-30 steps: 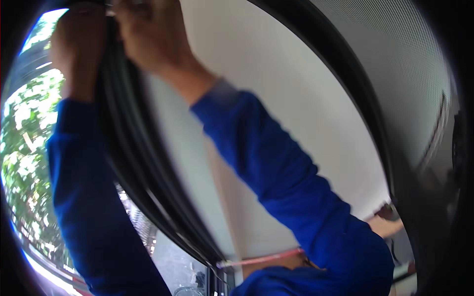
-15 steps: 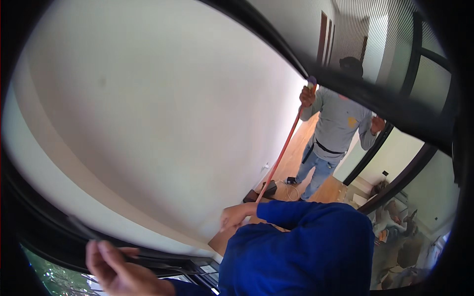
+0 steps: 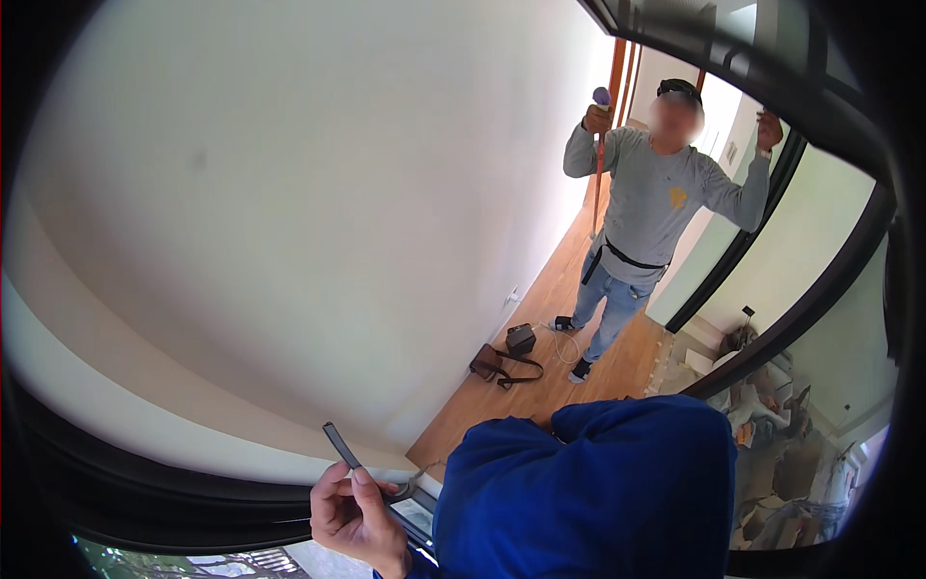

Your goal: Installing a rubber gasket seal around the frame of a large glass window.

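The left grip (image 3: pixel 359 521) is pinched, thumb against fingers, on a thin grey strip (image 3: pixel 340 446) whose end juts up past the fingertips. The right grip's state I cannot tell. A black frame (image 3: pixel 193 500) runs just left; blue clothing (image 3: pixel 588 482) bounds the right. A co-worker (image 3: pixel 637 207) stands well apart.

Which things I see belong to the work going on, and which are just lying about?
Apparently part of the work:
thin dark grey bent strip, held in the left hand;
possibly the slender red pole gripped by a co-worker.

Seemingly just lying on the brown wooden floor:
brown bag with dark strap;
dark boxy object.
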`<state>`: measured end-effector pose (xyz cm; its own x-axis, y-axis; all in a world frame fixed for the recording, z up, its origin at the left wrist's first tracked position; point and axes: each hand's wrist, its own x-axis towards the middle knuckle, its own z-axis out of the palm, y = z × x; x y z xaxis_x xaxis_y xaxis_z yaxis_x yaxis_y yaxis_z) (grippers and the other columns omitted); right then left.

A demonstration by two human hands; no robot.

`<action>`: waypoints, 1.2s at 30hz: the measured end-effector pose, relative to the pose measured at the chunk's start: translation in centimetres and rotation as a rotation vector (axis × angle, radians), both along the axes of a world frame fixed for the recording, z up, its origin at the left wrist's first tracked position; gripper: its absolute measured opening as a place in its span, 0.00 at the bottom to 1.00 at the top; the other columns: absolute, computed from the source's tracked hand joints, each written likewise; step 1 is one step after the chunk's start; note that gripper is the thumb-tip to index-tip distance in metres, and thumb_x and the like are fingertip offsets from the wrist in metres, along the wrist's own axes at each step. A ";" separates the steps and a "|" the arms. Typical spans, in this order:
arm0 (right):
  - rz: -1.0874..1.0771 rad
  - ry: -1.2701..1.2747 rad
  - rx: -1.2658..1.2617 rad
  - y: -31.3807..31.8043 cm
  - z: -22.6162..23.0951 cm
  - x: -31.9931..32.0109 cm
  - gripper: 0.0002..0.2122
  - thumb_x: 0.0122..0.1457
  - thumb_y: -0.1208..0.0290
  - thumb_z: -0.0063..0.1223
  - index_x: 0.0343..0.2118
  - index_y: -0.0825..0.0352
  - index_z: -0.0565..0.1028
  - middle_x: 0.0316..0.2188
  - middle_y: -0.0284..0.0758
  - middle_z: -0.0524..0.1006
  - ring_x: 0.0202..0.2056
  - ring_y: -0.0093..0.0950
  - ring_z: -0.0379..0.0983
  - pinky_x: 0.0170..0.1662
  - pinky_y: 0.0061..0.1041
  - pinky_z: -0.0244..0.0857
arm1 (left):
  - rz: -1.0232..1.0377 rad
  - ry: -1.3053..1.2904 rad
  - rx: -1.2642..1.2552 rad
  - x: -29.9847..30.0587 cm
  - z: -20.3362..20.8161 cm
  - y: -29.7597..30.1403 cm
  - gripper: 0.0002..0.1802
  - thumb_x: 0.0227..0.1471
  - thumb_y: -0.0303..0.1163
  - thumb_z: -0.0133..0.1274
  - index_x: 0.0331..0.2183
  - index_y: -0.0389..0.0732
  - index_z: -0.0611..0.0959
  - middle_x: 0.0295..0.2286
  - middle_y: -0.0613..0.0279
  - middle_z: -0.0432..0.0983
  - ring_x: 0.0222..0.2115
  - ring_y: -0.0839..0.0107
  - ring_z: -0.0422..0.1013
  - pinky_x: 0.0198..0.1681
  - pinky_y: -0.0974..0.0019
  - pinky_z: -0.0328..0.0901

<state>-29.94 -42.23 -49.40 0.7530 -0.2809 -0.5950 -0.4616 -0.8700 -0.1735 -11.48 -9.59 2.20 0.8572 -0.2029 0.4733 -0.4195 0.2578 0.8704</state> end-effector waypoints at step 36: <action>-0.250 -0.390 1.074 17.1 28.7 21.1 0.16 0.57 0.57 0.60 0.37 0.67 0.81 0.25 0.25 0.74 0.24 0.17 0.63 0.21 0.22 0.56 | 0.144 0.707 0.040 5.4 -27.7 9.3 0.09 0.60 0.29 0.53 0.37 0.32 0.76 0.17 0.61 0.74 0.14 0.76 0.70 0.15 0.77 0.59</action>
